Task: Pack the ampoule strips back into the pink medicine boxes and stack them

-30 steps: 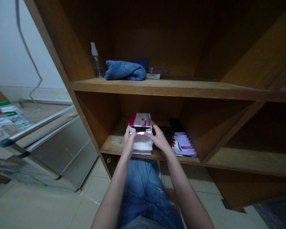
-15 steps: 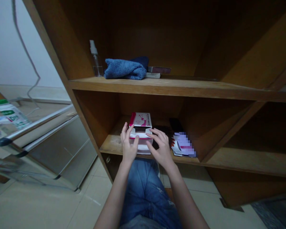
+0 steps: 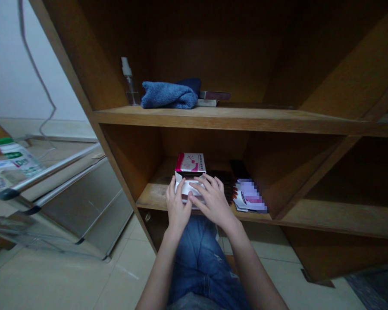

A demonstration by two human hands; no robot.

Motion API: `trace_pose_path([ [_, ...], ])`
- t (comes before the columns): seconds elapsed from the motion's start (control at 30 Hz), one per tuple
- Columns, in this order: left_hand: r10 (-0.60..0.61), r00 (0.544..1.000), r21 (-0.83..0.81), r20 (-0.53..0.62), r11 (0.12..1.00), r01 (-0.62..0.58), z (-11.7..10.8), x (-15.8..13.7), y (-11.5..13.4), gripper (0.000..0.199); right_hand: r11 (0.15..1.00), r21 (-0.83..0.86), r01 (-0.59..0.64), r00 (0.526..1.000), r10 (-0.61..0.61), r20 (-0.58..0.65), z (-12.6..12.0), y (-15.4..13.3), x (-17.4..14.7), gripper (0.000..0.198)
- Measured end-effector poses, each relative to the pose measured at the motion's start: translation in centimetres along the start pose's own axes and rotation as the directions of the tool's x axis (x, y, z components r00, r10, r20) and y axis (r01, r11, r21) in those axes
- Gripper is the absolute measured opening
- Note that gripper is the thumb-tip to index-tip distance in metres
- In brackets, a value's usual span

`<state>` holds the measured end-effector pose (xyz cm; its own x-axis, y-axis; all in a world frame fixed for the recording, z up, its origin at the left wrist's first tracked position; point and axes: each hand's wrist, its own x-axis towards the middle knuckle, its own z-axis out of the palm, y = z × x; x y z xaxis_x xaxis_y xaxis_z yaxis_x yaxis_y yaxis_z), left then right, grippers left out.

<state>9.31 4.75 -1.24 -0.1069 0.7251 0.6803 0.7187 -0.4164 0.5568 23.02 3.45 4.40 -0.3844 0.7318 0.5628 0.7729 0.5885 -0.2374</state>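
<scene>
A pink-and-white cardboard box lies on the lower shelf, its near end open and dark inside. From that end a white flap is folded down toward me. My left hand is at the left edge of the opening, fingers extended, with the index finger over the flap. From the right, my right hand reaches across the flap with its fingers spread. The two thumbs come close together at the front. My fingers partly hide the flap and whatever lies under it.
Papers, partly pixelated, and a dark flat object lie right of the box. Above, the upper shelf holds a spray bottle, a blue towel and small flat boxes. A metal-framed cart stands left, carrying a green-capped bottle.
The white flap has come further down and spread out toward me. My right hand has moved left over it, and my thumbs have drawn closer together. The box body stays put.
</scene>
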Motion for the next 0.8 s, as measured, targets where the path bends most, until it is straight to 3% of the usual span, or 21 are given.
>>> trace_pose_path([
  [0.13, -0.032, 0.999, -0.086, -0.032, 0.996, 0.029, 0.3, -1.0, -0.2, 0.054, 1.000, -0.004, -0.009, 1.000, 0.009, -0.022, -0.7, 0.1, -0.9, 0.034],
  [0.23, -0.146, 0.987, -0.210, -0.060, 0.969, 0.131, 0.6, -1.3, -0.5, 0.064, 0.999, -0.002, -0.038, 0.997, 0.038, -0.069, -0.9, 0.6, -1.4, 0.033],
  [0.33, -0.261, 0.965, -0.378, -0.038, 0.897, 0.228, 0.9, -1.3, -0.8, 0.073, 0.997, 0.003, -0.083, 0.988, 0.083, -0.131, -0.7, 1.4, -1.6, 0.031],
  [0.47, -0.304, 0.953, -0.536, -0.005, 0.805, 0.255, 1.3, -1.2, -0.9, 0.076, 0.993, -0.020, -0.117, 0.973, 0.110, -0.203, -0.3, 2.2, -0.8, 0.027],
  [0.8, -0.337, 0.940, -0.563, 0.052, 0.767, 0.306, 1.4, -1.2, -0.8, 0.083, 0.968, -0.241, -0.071, 0.954, -0.005, -0.301, 1.5, 2.1, 3.1, 0.017],
])
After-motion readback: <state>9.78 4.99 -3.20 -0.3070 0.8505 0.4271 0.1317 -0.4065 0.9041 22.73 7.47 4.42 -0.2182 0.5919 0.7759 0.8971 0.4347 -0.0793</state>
